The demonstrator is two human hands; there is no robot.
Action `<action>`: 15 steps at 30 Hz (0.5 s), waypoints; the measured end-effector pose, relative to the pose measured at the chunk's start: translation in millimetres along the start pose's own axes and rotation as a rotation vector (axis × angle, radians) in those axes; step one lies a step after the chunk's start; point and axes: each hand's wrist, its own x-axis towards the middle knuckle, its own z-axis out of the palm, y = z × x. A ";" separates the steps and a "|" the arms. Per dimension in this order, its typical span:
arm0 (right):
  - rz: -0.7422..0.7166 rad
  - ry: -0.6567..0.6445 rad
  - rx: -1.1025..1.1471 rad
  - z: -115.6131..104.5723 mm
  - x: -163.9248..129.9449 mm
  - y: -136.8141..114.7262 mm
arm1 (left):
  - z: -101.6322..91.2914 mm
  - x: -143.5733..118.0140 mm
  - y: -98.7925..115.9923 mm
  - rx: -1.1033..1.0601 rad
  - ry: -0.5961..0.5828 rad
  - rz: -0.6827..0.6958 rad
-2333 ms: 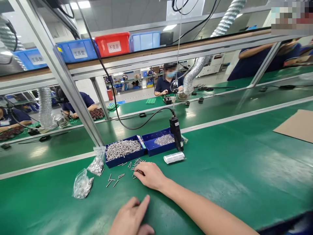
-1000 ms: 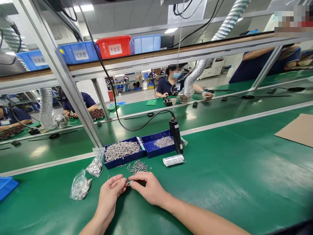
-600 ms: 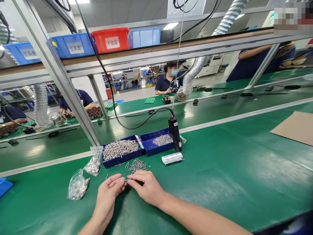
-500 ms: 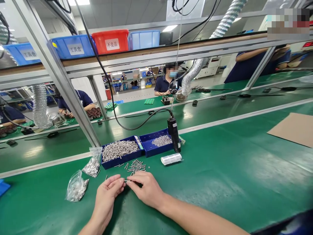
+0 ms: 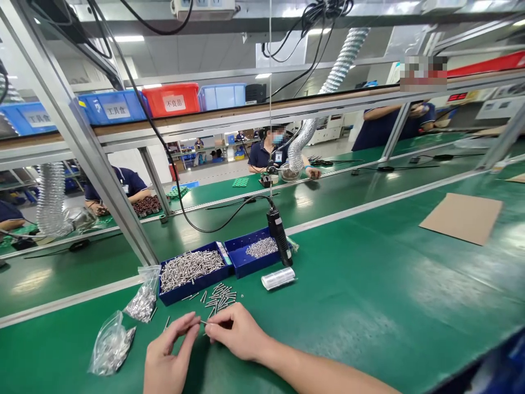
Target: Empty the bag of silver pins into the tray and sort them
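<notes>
My left hand (image 5: pixel 168 358) and right hand (image 5: pixel 238 334) pinch one small screw (image 5: pixel 203 322) between fingertips, near loose screws (image 5: pixel 219 298) and blue tray (image 5: pixel 172 293).

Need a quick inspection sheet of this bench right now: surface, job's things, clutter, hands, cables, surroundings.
Surface: green mat.
Job's things: thin screw pinched between both hands; loose screws; blue trays of screws.
Clutter: two plastic bags, foil roll, cardboard sheet.
Hands: left hand and right hand meet at the screw.
Cables: black cable to hanging driver.
Surroundings: co-workers opposite; bins overhead.
</notes>
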 end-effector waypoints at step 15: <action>-0.022 -0.148 -0.365 -15.1 -7.0 -8.0 | 0.3 6.8 -8.5 -0.177 -0.156 -0.150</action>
